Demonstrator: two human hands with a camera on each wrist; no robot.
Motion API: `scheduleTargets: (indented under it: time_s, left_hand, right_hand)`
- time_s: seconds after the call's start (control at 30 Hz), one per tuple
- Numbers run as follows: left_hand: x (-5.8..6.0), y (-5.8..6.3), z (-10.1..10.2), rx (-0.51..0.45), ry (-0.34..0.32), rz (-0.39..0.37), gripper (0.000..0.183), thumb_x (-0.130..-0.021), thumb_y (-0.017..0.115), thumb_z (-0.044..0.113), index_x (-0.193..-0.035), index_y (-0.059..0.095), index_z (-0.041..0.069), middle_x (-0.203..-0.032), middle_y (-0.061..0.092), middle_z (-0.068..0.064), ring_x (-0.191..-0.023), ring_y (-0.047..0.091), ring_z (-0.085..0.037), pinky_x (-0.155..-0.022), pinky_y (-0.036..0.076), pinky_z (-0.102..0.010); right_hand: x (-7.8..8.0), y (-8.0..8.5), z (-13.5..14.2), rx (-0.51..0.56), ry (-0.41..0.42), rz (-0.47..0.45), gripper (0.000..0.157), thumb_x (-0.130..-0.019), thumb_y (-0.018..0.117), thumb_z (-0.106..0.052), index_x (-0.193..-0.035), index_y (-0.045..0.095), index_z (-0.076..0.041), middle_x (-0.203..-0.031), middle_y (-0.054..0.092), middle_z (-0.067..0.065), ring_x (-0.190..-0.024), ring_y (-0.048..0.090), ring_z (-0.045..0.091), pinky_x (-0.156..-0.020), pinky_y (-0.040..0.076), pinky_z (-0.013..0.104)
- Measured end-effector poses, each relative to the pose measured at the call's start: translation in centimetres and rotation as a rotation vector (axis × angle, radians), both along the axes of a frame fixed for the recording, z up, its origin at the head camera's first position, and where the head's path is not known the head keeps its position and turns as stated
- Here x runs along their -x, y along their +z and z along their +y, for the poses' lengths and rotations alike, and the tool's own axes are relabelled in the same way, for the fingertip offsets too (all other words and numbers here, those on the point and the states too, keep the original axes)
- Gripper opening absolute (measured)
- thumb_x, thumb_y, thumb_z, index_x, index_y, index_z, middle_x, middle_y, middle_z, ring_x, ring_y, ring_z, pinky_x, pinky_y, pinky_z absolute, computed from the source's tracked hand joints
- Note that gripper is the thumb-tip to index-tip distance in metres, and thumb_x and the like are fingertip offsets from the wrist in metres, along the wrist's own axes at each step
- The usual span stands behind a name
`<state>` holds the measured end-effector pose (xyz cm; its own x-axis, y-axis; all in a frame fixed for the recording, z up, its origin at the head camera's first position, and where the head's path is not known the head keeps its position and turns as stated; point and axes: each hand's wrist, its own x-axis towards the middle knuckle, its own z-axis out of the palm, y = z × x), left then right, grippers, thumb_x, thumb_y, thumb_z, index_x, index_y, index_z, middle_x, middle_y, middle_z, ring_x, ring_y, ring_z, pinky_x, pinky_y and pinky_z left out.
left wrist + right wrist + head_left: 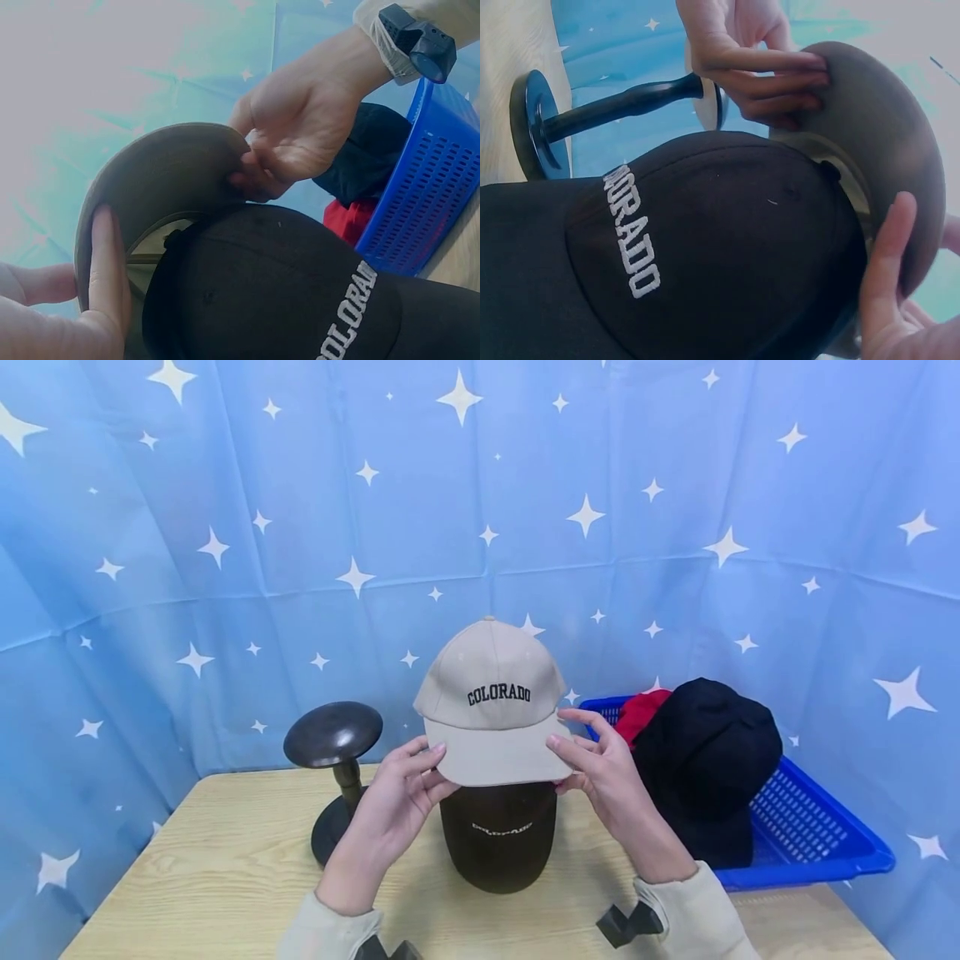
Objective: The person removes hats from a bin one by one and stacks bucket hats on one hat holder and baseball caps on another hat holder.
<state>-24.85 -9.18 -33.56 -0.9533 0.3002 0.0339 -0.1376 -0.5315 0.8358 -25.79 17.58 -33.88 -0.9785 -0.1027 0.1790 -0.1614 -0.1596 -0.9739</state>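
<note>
A beige baseball cap with "COLORADO" across its front is held up by both hands, its brim facing me. My left hand pinches the brim's left edge, thumb on top and fingers beneath. On the opposite edge my right hand pinches the brim the same way. Directly below is a dark baseball cap with white lettering, its brim pointing down toward me. In the left wrist view the beige brim's underside stands over the dark cap's crown. Whatever supports the dark cap is hidden.
To the left stands a dark hat stand with a domed top and round base. A blue plastic basket at right holds a black cap and something red. Behind the wooden table hangs a blue star-patterned curtain.
</note>
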Motion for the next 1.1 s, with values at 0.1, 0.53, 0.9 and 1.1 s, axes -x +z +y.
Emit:
scheduleTargets:
  time_s: [0.1, 0.53, 0.9, 1.1]
  left_hand:
    - [-0.1, 0.0, -0.2, -0.020, -0.012, -0.021, 0.014, -0.106, 0.052, 0.006, -0.119, 0.057, 0.006, -0.107, 0.066, -0.002, -0.092, 0.070, -0.012, -0.089, 0.061, -0.025]
    - [0.4, -0.5, -0.5, -0.030, -0.077, -0.078, 0.039, -0.105, 0.049, 0.004, -0.144, 0.044, -0.001, -0.114, 0.067, -0.004, -0.091, 0.072, -0.010, -0.084, 0.061, -0.021]
    - [1.1, -0.9, -1.3, 0.125, -0.161, -0.021, 0.030, -0.099, 0.055, 0.003, -0.129, 0.050, 0.003, -0.096, 0.073, 0.000, -0.076, 0.076, -0.014, -0.071, 0.064, -0.026]
    - [1.6, -1.5, -1.7, 0.165, -0.199, -0.026, 0.024, -0.098, 0.053, 0.003, -0.122, 0.051, 0.006, -0.088, 0.072, 0.001, -0.073, 0.076, -0.015, -0.064, 0.063, -0.026]
  right_hand:
    - [-0.1, 0.0, 0.2, -0.044, 0.023, -0.018, 0.044, -0.103, 0.063, -0.017, -0.141, 0.045, -0.006, -0.093, 0.076, -0.004, -0.063, 0.067, 0.014, -0.060, 0.060, 0.028]
    - [-0.3, 0.3, 1.8, -0.071, 0.106, -0.009, 0.018, -0.102, 0.066, -0.021, -0.103, 0.054, -0.008, -0.084, 0.069, -0.003, -0.055, 0.061, 0.012, -0.053, 0.055, 0.023]
    - [-0.4, 0.5, 2.3, -0.220, 0.148, -0.029, 0.025, -0.100, 0.069, -0.022, -0.086, 0.052, -0.011, -0.069, 0.061, -0.004, -0.053, 0.065, 0.016, -0.054, 0.060, 0.029]
    - [0.0, 0.1, 2.3, -0.278, 0.136, -0.012, 0.019, -0.098, 0.071, -0.019, -0.090, 0.055, -0.012, -0.075, 0.065, -0.007, -0.067, 0.068, 0.011, -0.061, 0.063, 0.037]
